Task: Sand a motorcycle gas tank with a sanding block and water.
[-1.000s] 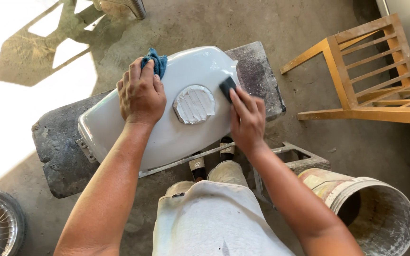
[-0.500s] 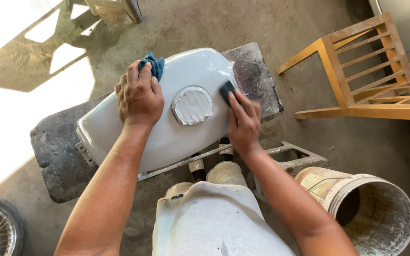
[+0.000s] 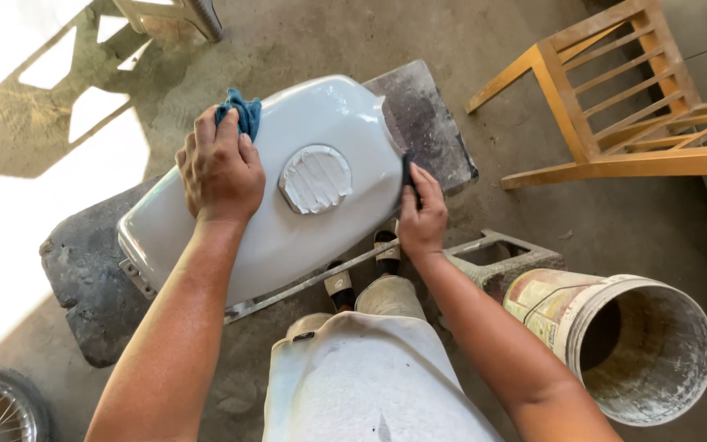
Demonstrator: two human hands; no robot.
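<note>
White fuel tank (image 3: pixel 288 196) lying on a grey slab (image 3: pixel 83 270), long axis running lower left to upper right; left hand (image 3: pixel 221 170) pressing a blue cloth (image 3: pixel 243 113), fingers together; right hand (image 3: pixel 421 214) fingers pinching a dark pad (image 3: pixel 407 172) at the tank's right edge.

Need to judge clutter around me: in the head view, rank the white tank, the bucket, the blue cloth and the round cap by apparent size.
1. white tank
2. bucket, though it lies nearer the camera, so its rank is unsure
3. round cap
4. blue cloth, mostly hidden under the left hand
</note>
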